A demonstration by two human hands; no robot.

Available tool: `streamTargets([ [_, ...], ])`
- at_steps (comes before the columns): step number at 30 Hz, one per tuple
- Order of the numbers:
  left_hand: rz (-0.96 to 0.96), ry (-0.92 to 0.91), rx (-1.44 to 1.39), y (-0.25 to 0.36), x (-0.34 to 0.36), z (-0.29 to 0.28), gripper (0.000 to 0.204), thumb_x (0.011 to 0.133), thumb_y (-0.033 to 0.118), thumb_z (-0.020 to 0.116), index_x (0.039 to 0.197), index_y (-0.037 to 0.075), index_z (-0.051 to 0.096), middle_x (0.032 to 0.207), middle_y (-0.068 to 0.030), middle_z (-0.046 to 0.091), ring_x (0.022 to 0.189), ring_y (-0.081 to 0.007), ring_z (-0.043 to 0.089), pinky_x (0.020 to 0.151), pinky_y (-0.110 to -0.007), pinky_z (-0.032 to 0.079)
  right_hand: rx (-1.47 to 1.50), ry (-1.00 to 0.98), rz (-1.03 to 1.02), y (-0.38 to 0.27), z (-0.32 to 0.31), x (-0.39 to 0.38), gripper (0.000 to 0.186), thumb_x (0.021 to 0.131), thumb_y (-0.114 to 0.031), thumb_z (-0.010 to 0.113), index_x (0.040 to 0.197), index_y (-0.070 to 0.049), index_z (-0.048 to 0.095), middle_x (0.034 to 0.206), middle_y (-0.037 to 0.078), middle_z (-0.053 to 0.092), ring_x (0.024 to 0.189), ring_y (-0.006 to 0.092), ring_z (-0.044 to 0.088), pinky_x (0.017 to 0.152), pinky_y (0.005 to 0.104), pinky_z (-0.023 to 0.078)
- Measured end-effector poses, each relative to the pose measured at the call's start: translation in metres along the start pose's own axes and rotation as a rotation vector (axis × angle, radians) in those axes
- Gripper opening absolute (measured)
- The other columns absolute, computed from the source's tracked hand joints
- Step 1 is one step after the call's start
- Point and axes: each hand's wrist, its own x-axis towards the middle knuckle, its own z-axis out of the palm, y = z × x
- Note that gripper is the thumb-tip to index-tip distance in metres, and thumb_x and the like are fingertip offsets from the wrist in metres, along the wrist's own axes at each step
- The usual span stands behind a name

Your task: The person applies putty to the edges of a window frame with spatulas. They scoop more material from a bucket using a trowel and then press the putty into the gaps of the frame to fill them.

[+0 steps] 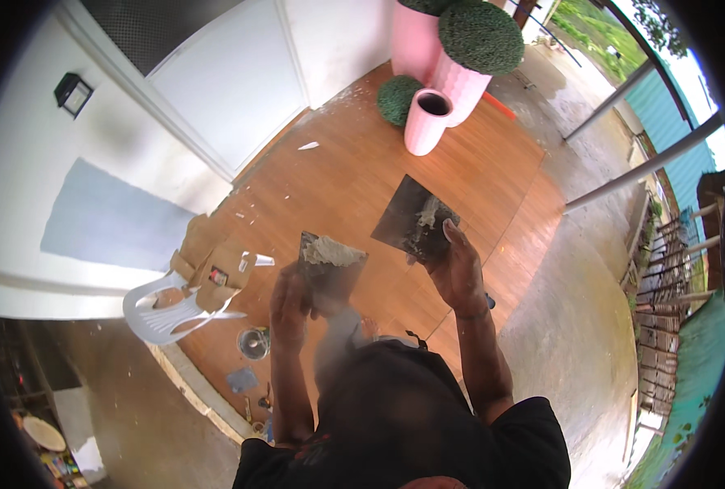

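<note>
My left hand [290, 303] is closed on the edge of a dark, flat, square spreader plate [338, 281]. A thick ridge of grey putty [330, 252] lies along the plate's far edge. To the right and a little farther out, my right hand [460, 273] grips a second dark square plate [398, 215] by its near right corner, thumb on top. Grey putty is smeared across the middle of that plate. The two plates are held apart above the floor. Some of the fingers of both hands are hidden.
A white plastic chair [167, 308] holding an opened cardboard box [224, 281] stands left, near a wall with a grey patch [114, 216]. A metal bowl [253, 343] sits on the tile floor [338, 179]. Pink planters [426, 130] with round green shrubs stand ahead.
</note>
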Motion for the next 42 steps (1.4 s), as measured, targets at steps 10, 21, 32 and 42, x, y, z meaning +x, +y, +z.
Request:
streamTargets([
  [10,0.071,-0.153,0.088,0.047,0.135,0.006,0.035,0.107,0.024,0.043,0.125,-0.003,0.055,0.086,-0.0053,0.062,0.063,-0.0079,0.053,0.054,-0.023,0.042,-0.518,0.283,-0.302,0.005,0.063,0.101,0.031,0.103,-0.017,0.05,0.128,-0.003,0.062,0.104,0.009,0.07,0.089,0.0176,0.065,0.08,0.0277,0.05],
  [21,0.09,-0.215,0.076,0.082,0.256,-0.012,0.033,0.107,0.022,0.045,0.125,-0.003,0.056,0.098,-0.0043,0.063,0.081,-0.0067,0.057,0.066,-0.023,0.047,-1.295,-0.086,-0.323,-0.012,0.124,0.183,0.048,0.094,0.006,0.053,0.14,-0.009,0.054,0.128,0.015,0.066,0.115,0.0314,0.065,0.094,0.0368,0.052],
  [32,0.031,-0.133,0.156,0.097,0.34,0.002,0.032,0.106,0.023,0.048,0.122,-0.002,0.06,0.084,0.0016,0.057,0.073,-0.0024,0.048,0.06,-0.021,0.041,-1.376,-0.185,-0.346,-0.017,0.104,0.269,0.059,0.089,0.011,0.053,0.144,-0.01,0.048,0.132,0.019,0.061,0.115,0.039,0.062,0.092,0.0433,0.053],
  [42,0.118,-0.064,0.157,0.109,0.448,0.061,0.03,0.104,0.018,0.049,0.123,-0.002,0.06,0.078,0.0021,0.055,0.065,-0.0029,0.047,0.053,-0.021,0.039,-1.247,0.176,0.006,-0.031,0.005,0.371,0.038,0.095,-0.004,0.05,0.133,0.0,0.053,0.113,0.023,0.067,0.098,0.0338,0.068,0.085,0.0394,0.054],
])
